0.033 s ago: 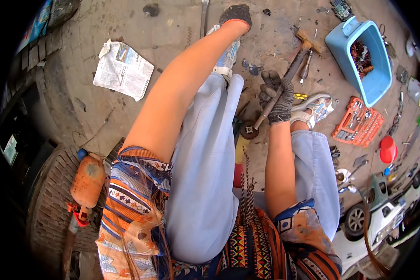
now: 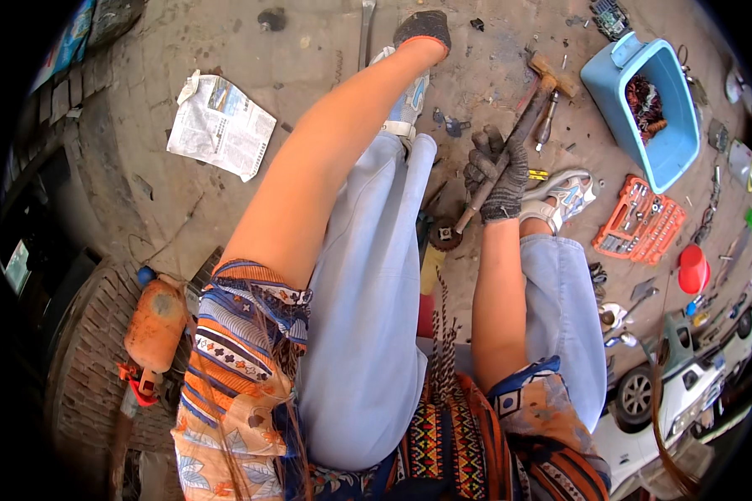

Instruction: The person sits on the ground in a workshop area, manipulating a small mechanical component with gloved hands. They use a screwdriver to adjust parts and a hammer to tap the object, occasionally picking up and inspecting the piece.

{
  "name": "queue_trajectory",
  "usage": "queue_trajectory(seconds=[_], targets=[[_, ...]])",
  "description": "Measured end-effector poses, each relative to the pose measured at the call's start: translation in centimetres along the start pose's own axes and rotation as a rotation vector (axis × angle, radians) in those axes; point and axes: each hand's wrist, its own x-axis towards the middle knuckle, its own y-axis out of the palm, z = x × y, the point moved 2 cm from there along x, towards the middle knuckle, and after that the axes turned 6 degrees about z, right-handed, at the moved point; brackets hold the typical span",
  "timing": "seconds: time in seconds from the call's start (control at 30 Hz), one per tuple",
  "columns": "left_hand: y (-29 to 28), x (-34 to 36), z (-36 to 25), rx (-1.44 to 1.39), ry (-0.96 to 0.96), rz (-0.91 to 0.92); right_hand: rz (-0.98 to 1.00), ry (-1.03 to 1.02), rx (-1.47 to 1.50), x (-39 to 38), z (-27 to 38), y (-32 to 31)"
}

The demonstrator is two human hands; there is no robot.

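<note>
My right hand [image 2: 500, 175], in a dark knitted glove, is closed around the handle of a hammer [image 2: 526, 117]. The hammer slants, its rusty head [image 2: 553, 77] away from me and its handle end close to a dark round toothed metal part [image 2: 445, 235]. My left hand [image 2: 422, 32], also in a dark glove, is at the far end of my outstretched arm, just beyond my left shoe. Its fingers are hidden from above. Left of it lies a long flat metal bar [image 2: 366, 33]. A screwdriver [image 2: 547, 123] lies beside the hammer handle.
Right of the hammer stands a blue plastic bin [image 2: 600, 83] with reddish wire inside. An orange socket set case [image 2: 641, 219] and a red cup [image 2: 693, 269] lie below it. Newspaper [image 2: 221, 125] lies on the left floor, an orange rusty cylinder [image 2: 156, 326] nearer, a white car [image 2: 685, 401] lower right.
The fingers of my right hand have shifted slightly on the hammer handle. My left hand stays where it was.
</note>
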Motion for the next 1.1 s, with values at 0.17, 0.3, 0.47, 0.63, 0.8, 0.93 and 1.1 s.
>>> queue_trajectory(seconds=[0.17,0.3,0.47,0.63,0.8,0.93,1.1], targets=[[0.4,1.9,-0.6,0.093,0.017,0.182,-0.293,-0.212,-0.021,0.8,-0.2,2.2],[3.3,3.8,2.4,0.125,0.012,0.086,-0.202,0.018,-0.184,0.6,1.9,-1.8],[-3.9,-1.8,-2.1,-0.019,0.170,0.051,-0.670,-0.163,-0.771,-1.6,2.5,-2.7],[-6.3,-5.6,3.2,-0.465,0.212,-0.165,-0.904,0.003,-0.992,-2.3,-2.6,1.3],[-5.9,-11.9,5.9,-0.688,0.202,-0.392,-0.801,-0.233,-1.333,-1.3,-3.7,0.7],[-5.3,-14.6,6.3,-0.701,0.213,-0.435,-0.623,-0.480,-1.565,-0.3,-3.4,3.8],[-4.9,-15.3,6.0,-0.628,0.322,-0.455,-0.908,-0.239,-2.104,2.7,-4.7,-0.3]])
